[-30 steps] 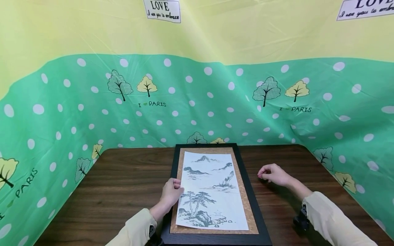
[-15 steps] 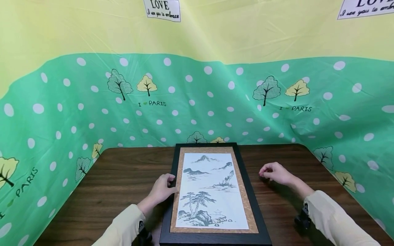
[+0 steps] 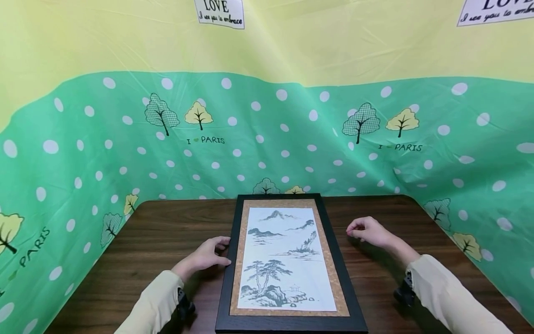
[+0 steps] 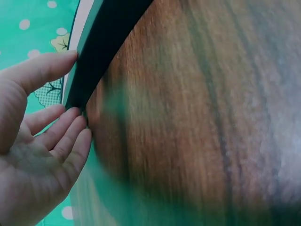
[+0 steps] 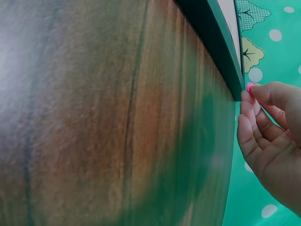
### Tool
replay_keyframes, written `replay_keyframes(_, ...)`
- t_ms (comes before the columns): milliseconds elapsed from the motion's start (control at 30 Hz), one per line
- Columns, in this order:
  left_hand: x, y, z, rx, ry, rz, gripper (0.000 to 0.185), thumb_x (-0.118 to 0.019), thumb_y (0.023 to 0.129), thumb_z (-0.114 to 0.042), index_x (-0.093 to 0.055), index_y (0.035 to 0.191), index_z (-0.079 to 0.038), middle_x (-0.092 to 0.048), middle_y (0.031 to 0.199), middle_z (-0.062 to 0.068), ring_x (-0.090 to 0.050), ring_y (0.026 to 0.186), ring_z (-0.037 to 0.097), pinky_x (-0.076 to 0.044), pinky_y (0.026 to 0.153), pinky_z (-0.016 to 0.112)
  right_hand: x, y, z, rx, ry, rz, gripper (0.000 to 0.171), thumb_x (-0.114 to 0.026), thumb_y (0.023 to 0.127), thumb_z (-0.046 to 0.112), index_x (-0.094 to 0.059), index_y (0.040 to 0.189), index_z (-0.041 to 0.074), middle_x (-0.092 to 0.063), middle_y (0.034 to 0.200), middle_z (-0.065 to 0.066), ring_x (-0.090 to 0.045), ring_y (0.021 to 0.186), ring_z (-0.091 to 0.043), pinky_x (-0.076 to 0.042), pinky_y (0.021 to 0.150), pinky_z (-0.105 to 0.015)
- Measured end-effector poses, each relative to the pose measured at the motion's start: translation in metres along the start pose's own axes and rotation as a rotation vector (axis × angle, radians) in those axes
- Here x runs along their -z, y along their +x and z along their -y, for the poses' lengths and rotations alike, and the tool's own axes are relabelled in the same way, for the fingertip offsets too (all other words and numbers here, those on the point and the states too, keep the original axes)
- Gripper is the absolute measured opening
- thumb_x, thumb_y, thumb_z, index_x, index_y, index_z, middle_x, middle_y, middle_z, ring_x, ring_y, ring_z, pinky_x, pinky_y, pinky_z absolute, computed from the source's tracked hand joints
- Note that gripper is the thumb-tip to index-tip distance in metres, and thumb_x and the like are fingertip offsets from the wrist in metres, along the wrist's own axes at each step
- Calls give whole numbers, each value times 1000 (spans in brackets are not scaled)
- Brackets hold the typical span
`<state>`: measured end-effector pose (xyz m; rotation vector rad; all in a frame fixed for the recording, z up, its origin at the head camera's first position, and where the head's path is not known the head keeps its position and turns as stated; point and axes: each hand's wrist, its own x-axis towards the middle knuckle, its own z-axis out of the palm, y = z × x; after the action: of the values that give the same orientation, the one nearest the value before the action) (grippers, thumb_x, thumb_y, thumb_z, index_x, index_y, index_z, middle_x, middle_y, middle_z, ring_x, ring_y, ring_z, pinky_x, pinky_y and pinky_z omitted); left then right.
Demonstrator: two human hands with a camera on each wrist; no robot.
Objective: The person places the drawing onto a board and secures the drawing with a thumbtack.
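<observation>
Black rectangular picture frame [image 3: 230,278] lies flat on the dark brown wooden table [image 3: 167,241], at the table's middle, with its long sides running away from the person. Inside it, a tan cork-textured mat [image 3: 340,297] borders a white sheet bearing an ink landscape painting [image 3: 285,260] of mountains, pines and a small pavilion.

The left hand [image 3: 206,255] rests on the table at the frame's left long edge. In the left wrist view its fingers [image 4: 66,136] lie straight and close together, the tips touching the frame's outer side [image 4: 101,52], with the thumb held apart above the rim. Nothing is gripped.

The right hand [image 3: 369,232] sits just beside the frame's right long edge. Its fingers [image 5: 251,127] are curled loosely, close together, and hold nothing; in the right wrist view one fingertip, with a pink nail, is at the frame's edge [image 5: 218,47], but whether it touches cannot be told. Both arms wear pale yellow sleeves [image 3: 446,297].

A plastic backdrop sheet [image 3: 292,134], green with white dots below and yellow above, surrounds the table. Printed trees carry the words "I PARIS" with a small heart between. Two white labels [image 3: 219,13] at the top read "LOVE", with a smaller script line below that appears to read "I see you to embrace".
</observation>
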<state>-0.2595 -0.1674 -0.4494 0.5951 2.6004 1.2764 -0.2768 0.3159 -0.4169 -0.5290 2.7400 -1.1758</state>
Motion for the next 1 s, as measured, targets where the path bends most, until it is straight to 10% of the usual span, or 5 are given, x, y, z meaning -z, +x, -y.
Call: replay_keyframes(1000, -2, 1, -5, 103, -13, -33, 62, -77, 68, -8, -50, 122, 5, -56, 114, 13, -49, 104, 28, -40, 89, 45, -36, 97, 64, 2, -59, 29, 13, -57, 87, 3, -64, 92, -6, -63, 86, -11, -53, 73, -23, -46, 63, -31)
